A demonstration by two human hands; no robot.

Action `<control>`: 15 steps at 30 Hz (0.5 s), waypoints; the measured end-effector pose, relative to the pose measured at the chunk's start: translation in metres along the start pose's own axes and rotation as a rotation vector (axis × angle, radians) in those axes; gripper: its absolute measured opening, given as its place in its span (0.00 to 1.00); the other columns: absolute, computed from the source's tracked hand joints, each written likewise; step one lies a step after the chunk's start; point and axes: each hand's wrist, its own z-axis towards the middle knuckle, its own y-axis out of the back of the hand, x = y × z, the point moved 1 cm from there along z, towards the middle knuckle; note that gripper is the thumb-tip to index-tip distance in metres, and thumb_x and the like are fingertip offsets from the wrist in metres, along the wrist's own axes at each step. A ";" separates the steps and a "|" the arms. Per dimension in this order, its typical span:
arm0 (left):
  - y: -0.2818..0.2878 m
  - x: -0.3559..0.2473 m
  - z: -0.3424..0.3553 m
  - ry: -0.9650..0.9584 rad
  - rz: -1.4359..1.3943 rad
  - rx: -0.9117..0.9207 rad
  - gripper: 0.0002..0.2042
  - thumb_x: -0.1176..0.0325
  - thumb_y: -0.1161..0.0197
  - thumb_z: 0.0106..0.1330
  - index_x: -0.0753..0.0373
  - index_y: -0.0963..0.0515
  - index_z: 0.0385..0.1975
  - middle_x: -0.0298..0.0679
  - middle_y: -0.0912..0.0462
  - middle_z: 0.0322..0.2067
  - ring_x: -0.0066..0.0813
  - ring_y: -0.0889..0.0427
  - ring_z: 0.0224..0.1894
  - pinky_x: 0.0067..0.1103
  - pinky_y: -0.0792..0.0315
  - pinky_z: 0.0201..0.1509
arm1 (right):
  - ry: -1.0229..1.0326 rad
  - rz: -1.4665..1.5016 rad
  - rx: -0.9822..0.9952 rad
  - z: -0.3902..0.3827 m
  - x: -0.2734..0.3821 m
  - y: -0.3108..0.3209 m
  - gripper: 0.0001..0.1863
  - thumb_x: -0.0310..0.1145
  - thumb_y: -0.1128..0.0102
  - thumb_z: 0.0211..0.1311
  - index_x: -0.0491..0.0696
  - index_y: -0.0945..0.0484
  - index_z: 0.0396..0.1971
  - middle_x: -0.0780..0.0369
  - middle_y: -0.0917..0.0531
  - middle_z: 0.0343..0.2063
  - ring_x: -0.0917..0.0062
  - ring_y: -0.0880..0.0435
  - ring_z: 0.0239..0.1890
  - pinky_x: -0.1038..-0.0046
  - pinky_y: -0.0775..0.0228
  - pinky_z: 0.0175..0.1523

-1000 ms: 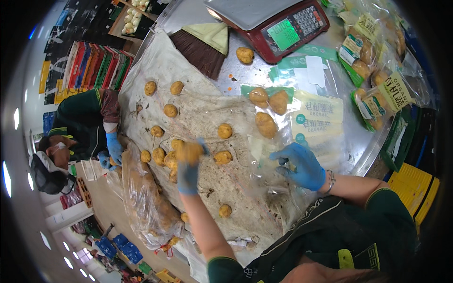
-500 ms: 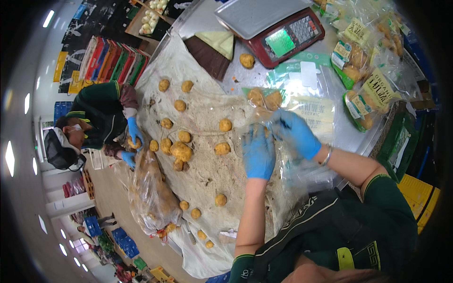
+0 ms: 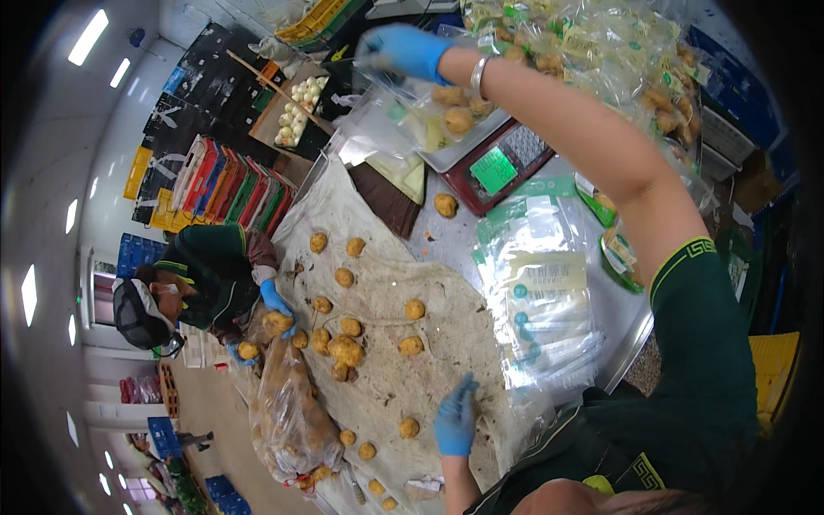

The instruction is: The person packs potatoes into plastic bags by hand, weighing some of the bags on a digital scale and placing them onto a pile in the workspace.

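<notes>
My right hand (image 3: 400, 53), in a blue glove, reaches high above the scale (image 3: 493, 165), gripping the top of a clear bag of potatoes (image 3: 460, 118) over its metal platter. My left hand (image 3: 455, 421), also gloved, is low over the dirty white sheet (image 3: 378, 287), fingers extended, holding nothing. Loose potatoes (image 3: 346, 350) are scattered left of it and farther up the sheet. A stack of flat clear printed bags (image 3: 541, 296) lies on the steel table to the right.
At left, a co-worker (image 3: 206, 275) in blue gloves holds potatoes beside a large plastic sack (image 3: 292, 412). A broom head (image 3: 386, 193) lies by the scale. Filled potato bags (image 3: 584, 51) crowd the upper right. Stacked coloured crates (image 3: 219, 184) stand at upper left.
My right hand has swung up from the sheet's right side to the scale with the bag of potatoes. My left hand has let go and moved down. The view has shifted.
</notes>
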 end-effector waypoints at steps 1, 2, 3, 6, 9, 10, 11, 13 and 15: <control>-0.010 0.002 -0.001 -0.006 0.030 0.075 0.16 0.73 0.48 0.69 0.62 0.25 0.55 0.43 0.16 0.42 0.28 0.17 0.44 0.21 0.27 0.50 | -0.001 -0.136 0.040 0.001 -0.022 -0.001 0.13 0.38 0.43 0.58 0.46 0.19 0.38 0.56 0.15 0.33 0.64 0.16 0.34 0.67 0.24 0.43; -0.016 0.003 -0.007 0.007 0.067 0.137 0.16 0.73 0.48 0.69 0.62 0.25 0.55 0.41 0.16 0.42 0.26 0.18 0.44 0.20 0.27 0.50 | -0.047 -0.213 0.109 -0.005 -0.041 -0.011 0.13 0.37 0.45 0.58 0.46 0.19 0.38 0.57 0.15 0.32 0.65 0.16 0.33 0.67 0.24 0.42; -0.020 0.003 -0.012 0.024 0.106 0.194 0.16 0.74 0.48 0.69 0.62 0.26 0.56 0.40 0.16 0.42 0.23 0.18 0.44 0.19 0.27 0.50 | -0.144 -0.162 0.201 -0.015 -0.051 -0.019 0.14 0.39 0.45 0.58 0.46 0.20 0.37 0.57 0.15 0.33 0.65 0.16 0.34 0.65 0.25 0.43; -0.026 0.006 -0.019 0.085 0.135 0.289 0.16 0.72 0.46 0.69 0.59 0.25 0.56 0.41 0.15 0.41 0.26 0.17 0.43 0.20 0.26 0.48 | -0.201 -0.056 0.228 -0.029 -0.068 -0.021 0.19 0.46 0.43 0.57 0.47 0.21 0.41 0.56 0.16 0.39 0.63 0.17 0.41 0.64 0.27 0.48; -0.029 0.019 -0.011 -0.031 0.271 0.282 0.16 0.70 0.45 0.69 0.59 0.25 0.55 0.43 0.15 0.41 0.30 0.16 0.43 0.22 0.25 0.47 | 0.133 -0.159 -0.152 -0.032 -0.052 -0.010 0.22 0.49 0.42 0.58 0.49 0.22 0.45 0.56 0.17 0.42 0.64 0.17 0.42 0.67 0.28 0.50; -0.026 0.018 -0.011 -0.017 0.284 0.273 0.16 0.70 0.45 0.69 0.60 0.25 0.55 0.44 0.16 0.41 0.31 0.16 0.43 0.23 0.25 0.47 | 0.223 -0.101 -0.244 -0.036 -0.020 -0.005 0.23 0.50 0.42 0.58 0.50 0.23 0.48 0.56 0.18 0.43 0.65 0.18 0.43 0.68 0.28 0.51; -0.025 0.013 -0.006 -0.020 0.294 0.278 0.16 0.70 0.45 0.68 0.60 0.25 0.55 0.45 0.16 0.42 0.32 0.16 0.43 0.23 0.25 0.47 | 0.250 -0.048 -0.237 -0.037 0.004 0.005 0.24 0.50 0.42 0.58 0.50 0.23 0.49 0.57 0.18 0.43 0.64 0.18 0.43 0.67 0.28 0.51; -0.023 0.012 -0.001 -0.012 0.303 0.263 0.16 0.70 0.45 0.68 0.60 0.25 0.55 0.46 0.16 0.42 0.33 0.16 0.44 0.24 0.25 0.48 | 0.307 0.000 -0.196 -0.046 0.035 0.016 0.25 0.51 0.42 0.59 0.51 0.25 0.52 0.58 0.18 0.41 0.67 0.18 0.42 0.69 0.27 0.50; -0.023 0.002 0.005 -0.014 0.305 0.246 0.16 0.69 0.45 0.68 0.60 0.25 0.55 0.46 0.16 0.42 0.36 0.16 0.44 0.25 0.25 0.48 | 0.370 -0.040 -0.130 -0.056 0.054 0.021 0.26 0.50 0.40 0.61 0.49 0.26 0.54 0.61 0.18 0.39 0.75 0.19 0.40 0.72 0.26 0.49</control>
